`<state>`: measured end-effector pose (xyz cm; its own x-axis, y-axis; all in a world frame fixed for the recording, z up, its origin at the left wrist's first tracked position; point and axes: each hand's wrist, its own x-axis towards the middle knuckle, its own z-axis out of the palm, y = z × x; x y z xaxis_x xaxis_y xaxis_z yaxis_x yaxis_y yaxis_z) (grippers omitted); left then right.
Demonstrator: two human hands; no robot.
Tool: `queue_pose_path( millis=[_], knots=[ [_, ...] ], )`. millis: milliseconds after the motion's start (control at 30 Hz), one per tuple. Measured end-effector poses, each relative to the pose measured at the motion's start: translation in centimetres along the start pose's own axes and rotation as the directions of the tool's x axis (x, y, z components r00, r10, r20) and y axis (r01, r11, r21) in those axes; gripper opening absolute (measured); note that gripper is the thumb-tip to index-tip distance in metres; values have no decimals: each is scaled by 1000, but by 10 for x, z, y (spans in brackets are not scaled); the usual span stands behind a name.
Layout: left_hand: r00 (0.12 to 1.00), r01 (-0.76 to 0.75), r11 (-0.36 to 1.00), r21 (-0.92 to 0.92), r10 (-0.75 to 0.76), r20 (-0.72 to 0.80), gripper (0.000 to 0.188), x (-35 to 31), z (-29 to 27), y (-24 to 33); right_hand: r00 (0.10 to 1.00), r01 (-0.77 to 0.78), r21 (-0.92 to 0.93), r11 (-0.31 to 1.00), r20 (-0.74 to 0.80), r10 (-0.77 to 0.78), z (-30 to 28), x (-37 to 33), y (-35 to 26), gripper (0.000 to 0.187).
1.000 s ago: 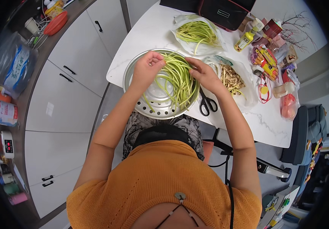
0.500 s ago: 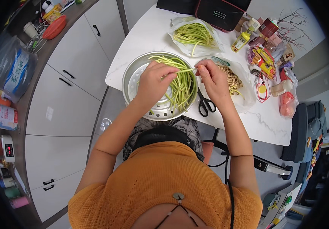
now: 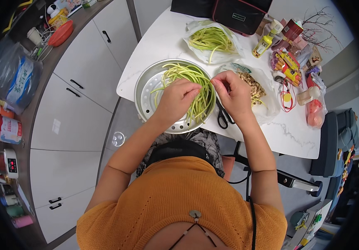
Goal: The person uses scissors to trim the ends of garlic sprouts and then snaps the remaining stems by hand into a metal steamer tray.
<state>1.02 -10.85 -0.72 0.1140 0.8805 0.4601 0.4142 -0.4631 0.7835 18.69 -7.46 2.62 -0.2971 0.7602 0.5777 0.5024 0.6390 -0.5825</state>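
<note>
A round metal steamer pan (image 3: 145,83) with a perforated bottom holds a heap of long green garlic scapes (image 3: 187,75). Over its middle is my left hand (image 3: 176,102), thumb and fingers pinched together on a scape mostly covered by the hand. My right hand (image 3: 233,93) hovers by the pan's right rim, its thumb and forefinger closed in a pinch. Whatever is between those fingertips is too small to make out. Black scissors (image 3: 223,116) lie between the pan and my right wrist, partly covered by it.
Behind the pan, a plastic bag (image 3: 187,39) holds more scapes. An open bag (image 3: 271,102) of brownish cut pieces lies right of my right hand. Farther right are a yellow bottle (image 3: 262,45), snack packets (image 3: 290,68) and a bag of red fruit (image 3: 314,114). The white table's (image 3: 292,139) edge is near my body.
The scape stretched between my hands no longer shows there. My left hand has moved down and right, lower over the heap; my right hand has shifted slightly down, and both stay pinched.
</note>
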Motion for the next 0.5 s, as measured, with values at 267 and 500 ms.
queue_pose_path(
  millis=[267,500],
  knots=[
    [910,343,668,-660,-412,55,18,6,2,-7,912,409,-145,901,51,-406,21,-10,-9,12],
    [902,187,486,-854,-429,-47,18,17,-15,-16,908,386,-13,923,185,-377,33,-26,-2,10]
  ],
)
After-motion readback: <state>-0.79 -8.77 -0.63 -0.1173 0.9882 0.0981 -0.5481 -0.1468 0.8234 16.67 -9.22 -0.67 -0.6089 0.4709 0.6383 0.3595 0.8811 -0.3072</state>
